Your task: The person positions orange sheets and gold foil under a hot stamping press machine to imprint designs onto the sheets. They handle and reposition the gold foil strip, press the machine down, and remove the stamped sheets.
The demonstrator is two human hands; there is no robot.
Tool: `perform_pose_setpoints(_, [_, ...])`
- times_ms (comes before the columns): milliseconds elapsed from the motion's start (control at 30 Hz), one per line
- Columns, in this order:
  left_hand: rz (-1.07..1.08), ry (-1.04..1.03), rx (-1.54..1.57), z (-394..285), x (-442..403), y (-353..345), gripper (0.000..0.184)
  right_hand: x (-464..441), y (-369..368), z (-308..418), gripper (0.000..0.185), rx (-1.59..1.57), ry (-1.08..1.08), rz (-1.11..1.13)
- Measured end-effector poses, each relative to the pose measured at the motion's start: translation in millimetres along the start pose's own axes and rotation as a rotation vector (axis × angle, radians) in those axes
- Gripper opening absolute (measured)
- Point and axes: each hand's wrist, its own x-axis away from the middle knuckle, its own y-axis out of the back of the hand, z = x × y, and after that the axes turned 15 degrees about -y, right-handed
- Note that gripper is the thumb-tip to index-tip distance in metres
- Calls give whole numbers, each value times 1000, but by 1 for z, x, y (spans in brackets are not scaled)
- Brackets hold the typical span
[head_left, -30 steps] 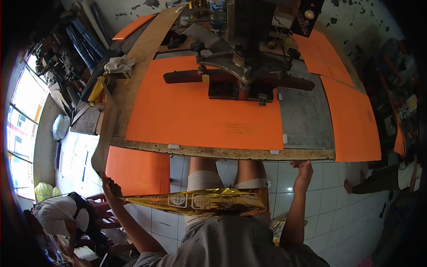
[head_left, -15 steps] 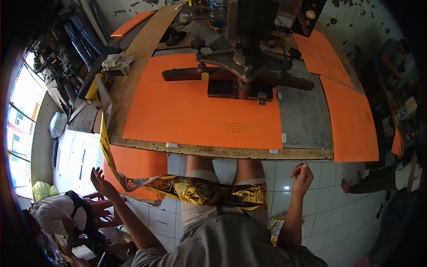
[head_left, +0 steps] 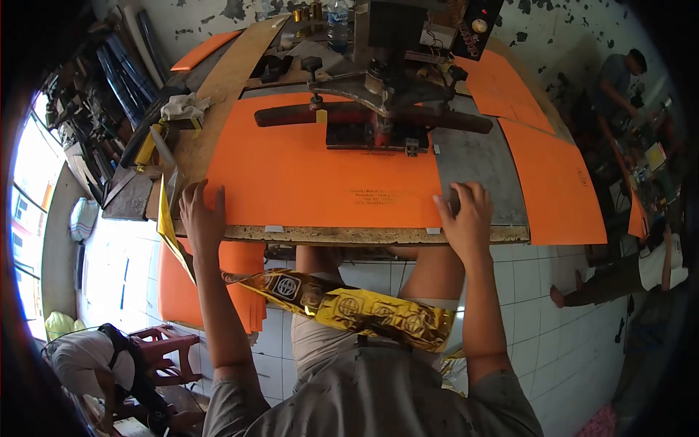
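Note:
A large orange sheet [head_left: 291, 182] lies flat on the table under a dark metal press head [head_left: 375, 127]. Small gold lettering [head_left: 382, 197] shows on it near the front. At its left edge is my left hand [head_left: 202, 218], fingers apart and curved, thumb by the sheet. My right hand [head_left: 470, 222] is at the right edge, its thumb near the sheet's border and its fingers spread over the grey plate [head_left: 484, 175]. Whether the fingertips press on the paper cannot be made out. Printed gold foil [head_left: 357, 306] drapes across my lap and up on the left.
More orange sheets [head_left: 550, 178] lie at the right, and an orange stack [head_left: 211, 284] stands below the table's left side. A water bottle [head_left: 337, 25] and a control box [head_left: 477, 28] are at the back. Other people are at lower left and right.
Both my hands have moved from beside my lap up and forward to the two sides of the orange sheet. The view has shifted slightly, and the foil on my lap hangs differently.

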Motion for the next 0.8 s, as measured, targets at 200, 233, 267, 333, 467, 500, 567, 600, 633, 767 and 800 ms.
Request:
perform_pose_setpoints(200, [241,71,-84,11,-27,-7,48,-11,-11,25,46,-76,-97,109])
perform_pose_setpoints(233, [182,55,-60,12,-27,-9,49,-12,-13,26,45,-87,-129,138])
perform_pose_setpoints(267, [194,71,3,17,-28,-12,50,-14,-12,28,44,-95,-161,168])
perform_pose_setpoints(333, [218,102,134,30,-35,-13,51,-18,-12,26,40,-121,-218,231])
perform_pose_setpoints(467, [185,168,423,44,-47,-7,53,-33,-20,21,37,-126,-225,332])
perform_pose_setpoints(500, [173,148,414,45,-51,-5,54,-36,-24,19,37,-111,-210,353])
perform_pose_setpoints(567, [162,190,526,43,-59,2,56,-44,-46,1,39,-385,-270,380])
perform_pose_setpoints(600, [156,254,650,38,-66,10,57,-50,-54,-4,40,-521,-295,393])
perform_pose_setpoints(633, [150,321,773,36,-68,13,58,-57,-24,14,40,-640,-439,572])
perform_pose_setpoints(767, [235,447,1085,53,-60,35,68,-44,-3,2,39,-847,-287,539])
perform_pose_setpoints(800, [242,416,1127,52,-46,52,68,-30,7,-4,39,-843,-242,566])
